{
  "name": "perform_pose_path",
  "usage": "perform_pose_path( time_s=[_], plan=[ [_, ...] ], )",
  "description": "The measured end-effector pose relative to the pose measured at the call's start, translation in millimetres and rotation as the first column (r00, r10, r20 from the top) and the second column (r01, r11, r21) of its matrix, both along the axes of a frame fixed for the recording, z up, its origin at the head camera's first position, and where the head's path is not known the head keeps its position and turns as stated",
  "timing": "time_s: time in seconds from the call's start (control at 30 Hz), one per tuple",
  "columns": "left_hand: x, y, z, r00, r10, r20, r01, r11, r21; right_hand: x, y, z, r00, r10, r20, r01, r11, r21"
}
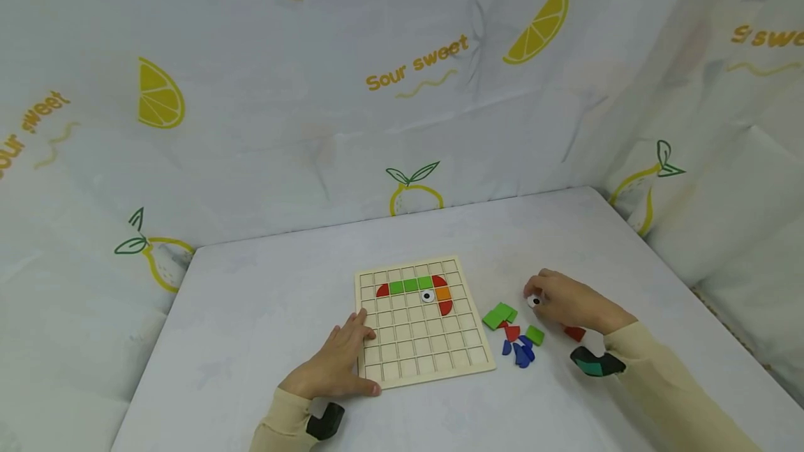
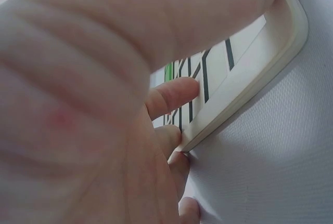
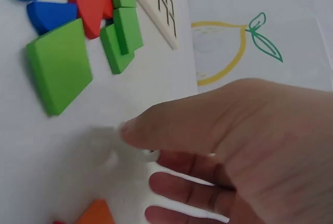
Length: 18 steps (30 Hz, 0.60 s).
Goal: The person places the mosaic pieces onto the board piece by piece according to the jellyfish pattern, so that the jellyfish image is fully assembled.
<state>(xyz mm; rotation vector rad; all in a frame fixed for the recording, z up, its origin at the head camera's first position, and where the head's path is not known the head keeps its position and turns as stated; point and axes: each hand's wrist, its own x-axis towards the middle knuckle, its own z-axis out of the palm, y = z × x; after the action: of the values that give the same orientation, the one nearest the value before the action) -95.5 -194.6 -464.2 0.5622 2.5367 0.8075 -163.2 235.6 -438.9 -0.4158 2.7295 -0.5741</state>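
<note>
A square wooden grid board [image 1: 414, 340] lies on the table, with green squares [image 1: 411, 284], red quarter-round pieces, an orange square [image 1: 442, 293] and a white eye disc [image 1: 427, 296] set in its upper cells. My left hand [image 1: 339, 361] rests at the board's left edge, fingers spread over the rim and thumb by the near corner. To the board's right, my right hand [image 1: 568, 302] pinches another white eye disc [image 1: 534, 301] with a black centre. In the right wrist view only a sliver of that disc [image 3: 151, 155] shows between thumb and forefinger.
Loose pieces lie between the board and my right hand: green squares [image 1: 499, 315], red pieces [image 1: 512, 333] and blue curved pieces [image 1: 521, 354]. Another red piece [image 1: 574, 333] lies beneath the right wrist. A lemon-printed cloth [image 1: 314, 124] hangs behind the table.
</note>
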Motion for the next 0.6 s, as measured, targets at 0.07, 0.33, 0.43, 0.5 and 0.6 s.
perform_pose_path(
  time_s=[0.07, 0.33, 0.43, 0.5, 0.6],
  plan=[
    [-0.2, 0.2, 0.3, 1.0, -0.001, -0.001, 0.001, 1.0, -0.003, -2.3, -4, 0.1, 0.999, 0.009, -0.036, -0.01, 0.999, -0.031],
    [-0.3, 0.2, 0.7, 1.0, 0.005, 0.001, -0.005, 1.0, -0.007, -10.6, -35, 11.8, 0.987, 0.044, -0.152, -0.061, 0.992, -0.108],
    [-1.4, 0.3, -0.6, 1.0, 0.002, -0.006, -0.002, 1.0, -0.017, -14.5, -50, 15.8, 0.98, 0.074, -0.183, -0.095, 0.989, -0.114],
    [-2.1, 0.2, -1.5, 1.0, 0.001, -0.006, -0.001, 1.0, -0.025, -17.4, -59, 17.5, 0.978, 0.086, -0.19, -0.11, 0.986, -0.122],
    [-2.7, 0.1, -2.3, 1.0, 0.001, -0.004, -0.001, 1.0, -0.027, -21.2, -72, 20.4, 0.974, 0.109, -0.199, -0.138, 0.981, -0.138]
  ],
)
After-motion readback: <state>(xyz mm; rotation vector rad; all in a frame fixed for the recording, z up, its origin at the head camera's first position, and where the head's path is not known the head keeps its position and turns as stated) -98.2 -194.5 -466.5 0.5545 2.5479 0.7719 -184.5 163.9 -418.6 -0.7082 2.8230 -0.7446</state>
